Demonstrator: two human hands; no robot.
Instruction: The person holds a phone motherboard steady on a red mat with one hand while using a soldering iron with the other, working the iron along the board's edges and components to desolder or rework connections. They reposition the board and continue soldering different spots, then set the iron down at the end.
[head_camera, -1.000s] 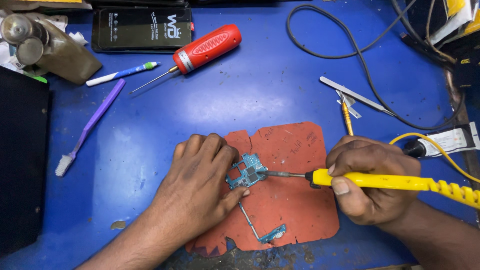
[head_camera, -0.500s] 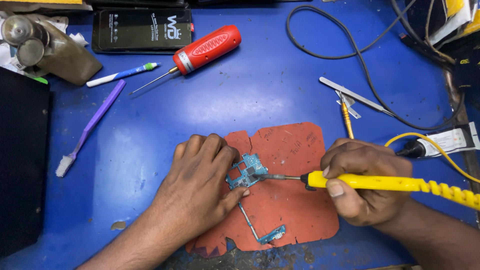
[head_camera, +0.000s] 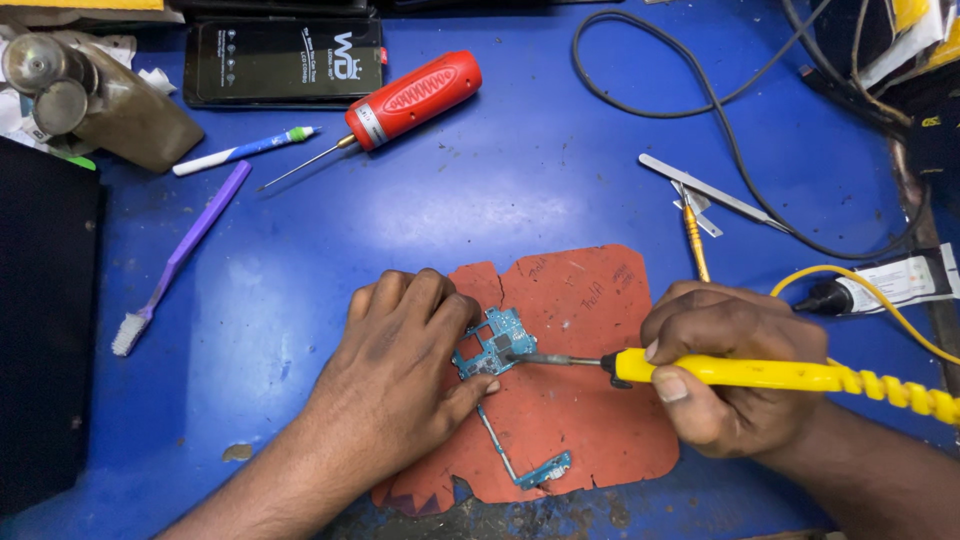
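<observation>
A small blue-green circuit board (head_camera: 497, 340) lies on a worn red mat (head_camera: 580, 420) on the blue table. My left hand (head_camera: 400, 380) rests flat on the mat and pins the board's left side with fingers and thumb. My right hand (head_camera: 730, 375) grips a yellow-handled soldering iron (head_camera: 760, 373); its metal tip touches the board's middle. A thin strip runs from the board down to a smaller blue part (head_camera: 545, 470) near the mat's front edge.
A red-handled screwdriver (head_camera: 410, 98), a purple toothbrush (head_camera: 178, 260) and a blue-white pen (head_camera: 245, 150) lie at the back left beside a black phone (head_camera: 285, 62). Tweezers (head_camera: 705, 190) and a black cable (head_camera: 720, 130) lie at the right. A yellow cord (head_camera: 880, 300) curls by my right wrist.
The iron's tip has slid slightly left onto the board. My left hand stays in place on the board.
</observation>
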